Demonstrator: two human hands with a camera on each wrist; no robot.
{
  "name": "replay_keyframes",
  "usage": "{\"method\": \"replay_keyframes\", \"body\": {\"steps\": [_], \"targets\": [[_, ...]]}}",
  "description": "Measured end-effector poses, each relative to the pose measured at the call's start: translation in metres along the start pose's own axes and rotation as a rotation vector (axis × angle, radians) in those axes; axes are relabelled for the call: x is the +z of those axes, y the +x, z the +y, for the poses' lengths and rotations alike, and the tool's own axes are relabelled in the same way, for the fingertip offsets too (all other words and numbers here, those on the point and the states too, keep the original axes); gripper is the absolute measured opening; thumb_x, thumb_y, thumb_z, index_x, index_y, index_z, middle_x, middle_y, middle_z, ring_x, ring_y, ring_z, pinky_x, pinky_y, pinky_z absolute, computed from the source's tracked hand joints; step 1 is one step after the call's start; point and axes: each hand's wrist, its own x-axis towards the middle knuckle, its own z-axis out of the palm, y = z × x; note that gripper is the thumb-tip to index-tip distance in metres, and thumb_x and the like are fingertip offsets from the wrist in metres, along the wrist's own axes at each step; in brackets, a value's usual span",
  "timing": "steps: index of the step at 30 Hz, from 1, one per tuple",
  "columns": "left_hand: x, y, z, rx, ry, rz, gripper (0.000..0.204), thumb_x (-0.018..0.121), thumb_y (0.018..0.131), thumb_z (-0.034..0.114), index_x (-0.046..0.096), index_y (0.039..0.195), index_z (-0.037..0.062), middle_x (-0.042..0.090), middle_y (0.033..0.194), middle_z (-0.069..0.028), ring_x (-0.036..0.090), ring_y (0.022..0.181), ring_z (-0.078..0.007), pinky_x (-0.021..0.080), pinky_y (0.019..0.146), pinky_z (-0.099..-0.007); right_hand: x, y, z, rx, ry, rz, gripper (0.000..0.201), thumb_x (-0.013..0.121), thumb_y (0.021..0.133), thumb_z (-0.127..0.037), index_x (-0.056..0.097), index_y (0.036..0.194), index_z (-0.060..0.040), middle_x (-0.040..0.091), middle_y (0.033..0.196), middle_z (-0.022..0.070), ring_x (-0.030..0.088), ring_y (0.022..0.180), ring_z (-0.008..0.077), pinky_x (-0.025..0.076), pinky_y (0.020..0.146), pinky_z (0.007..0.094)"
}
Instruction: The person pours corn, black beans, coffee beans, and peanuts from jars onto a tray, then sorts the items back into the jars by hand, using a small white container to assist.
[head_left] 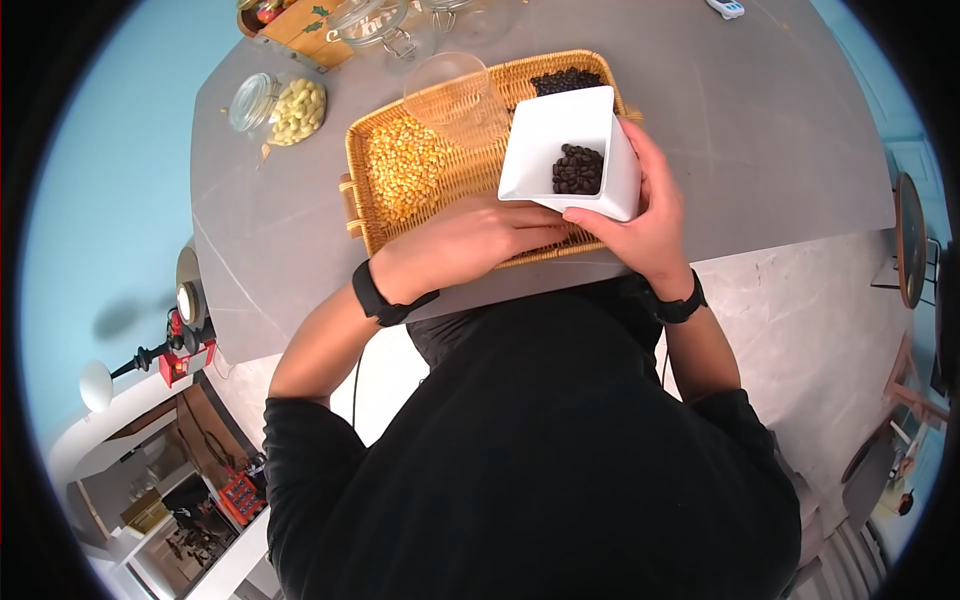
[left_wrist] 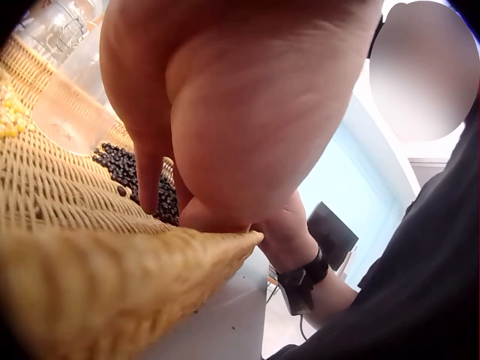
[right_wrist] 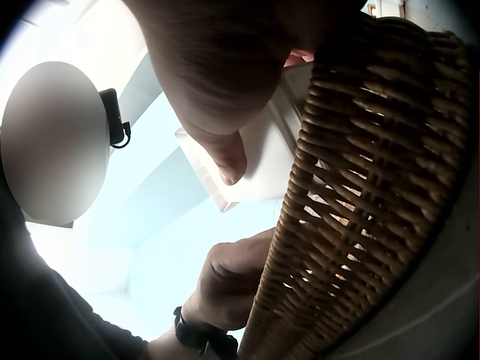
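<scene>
A white square container (head_left: 560, 130) with dark brown beans (head_left: 578, 170) inside is tilted over the right part of the wicker tray (head_left: 360, 150). The right hand (head_left: 650, 205) grips it by its side, thumb near the lower rim; the right wrist view shows this hand (right_wrist: 217, 82) on the white wall (right_wrist: 262, 154). The left hand (head_left: 470, 240) reaches over the tray's near edge, its fingertips hidden below the container. In the left wrist view the left hand (left_wrist: 225, 112) points its fingers down beside black beans (left_wrist: 120, 161). Whether they hold any is hidden.
In the tray, yellow corn kernels (head_left: 405, 165) lie at the left, a clear plastic cup (head_left: 455, 100) in the middle, black beans (head_left: 565, 80) at the far right. A glass jar of pale nuts (head_left: 297, 110) lies left of the tray; more glass jars (head_left: 370, 20) stand behind.
</scene>
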Motion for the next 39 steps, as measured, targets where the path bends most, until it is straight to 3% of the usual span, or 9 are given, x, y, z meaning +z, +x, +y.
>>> {"method": "replay_keyframes", "body": {"steps": [7,13,16,19,25,31,39], "targets": [[0.000,0.000,-0.005,0.043,-0.020,-0.093,0.041,0.061,0.103,0.009,0.074,0.140,0.0025,0.077,0.142,-0.0148,0.071,0.136,-0.0347,0.060,0.112,-0.0443,-0.002,0.000,-0.003,-0.002,-0.035,-0.012,0.105,0.109,0.074,-0.031,0.057,0.161,-0.0040,0.072,0.146,0.0177,0.074,0.129,0.0325,0.061,0.107,0.0442],[-0.003,-0.024,-0.014,0.084,0.035,-0.047,0.040,0.060,0.103,0.008,0.074,0.140,0.0013,0.077,0.142,-0.0166,0.071,0.136,-0.0349,0.058,0.115,-0.0453,0.000,-0.001,-0.001,0.013,-0.023,-0.010,0.105,0.110,0.073,-0.031,0.057,0.160,-0.0042,0.073,0.146,0.0178,0.074,0.130,0.0329,0.061,0.107,0.0444],[-0.017,-0.005,0.001,0.032,-0.087,-0.061,0.039,0.060,0.103,0.007,0.074,0.139,0.0017,0.076,0.144,-0.0152,0.071,0.134,-0.0344,0.058,0.115,-0.0457,-0.005,-0.001,-0.001,0.015,-0.051,-0.106,0.108,0.106,0.080,-0.014,0.045,0.169,0.0019,0.064,0.157,0.0177,0.070,0.139,0.0266,0.060,0.114,0.0421],[-0.001,0.007,0.001,0.051,-0.078,-0.006,0.037,0.060,0.103,0.007,0.075,0.136,0.0018,0.075,0.143,-0.0137,0.071,0.133,-0.0336,0.059,0.113,-0.0453,-0.002,0.002,-0.002,0.005,-0.055,-0.027,0.106,0.109,0.074,-0.032,0.057,0.161,-0.0043,0.073,0.146,0.0178,0.074,0.131,0.0331,0.060,0.108,0.0454],[-0.005,-0.014,-0.014,0.104,-0.025,-0.066,0.037,0.062,0.102,0.007,0.074,0.136,0.0010,0.076,0.140,-0.0147,0.072,0.131,-0.0342,0.059,0.112,-0.0458,-0.003,-0.002,-0.006,0.046,-0.073,-0.034,0.105,0.109,0.075,-0.033,0.056,0.162,-0.0032,0.071,0.148,0.0175,0.073,0.132,0.0330,0.060,0.109,0.0450],[-0.006,-0.017,-0.006,0.027,0.128,0.084,0.040,0.063,0.101,0.008,0.074,0.139,0.0004,0.075,0.143,-0.0144,0.071,0.133,-0.0326,0.057,0.114,-0.0459,-0.001,-0.001,-0.002,0.045,-0.019,-0.036,0.106,0.109,0.075,-0.032,0.056,0.162,-0.0032,0.071,0.150,0.0173,0.072,0.134,0.0322,0.059,0.110,0.0447],[-0.003,-0.036,-0.010,0.009,0.009,-0.016,0.043,0.064,0.101,0.007,0.072,0.143,0.0000,0.075,0.143,-0.0158,0.071,0.132,-0.0366,0.056,0.116,-0.0457,-0.002,-0.001,-0.004,0.025,-0.054,-0.030,0.105,0.109,0.075,-0.031,0.056,0.161,-0.0046,0.071,0.148,0.0175,0.073,0.132,0.0331,0.060,0.109,0.0449]]}}
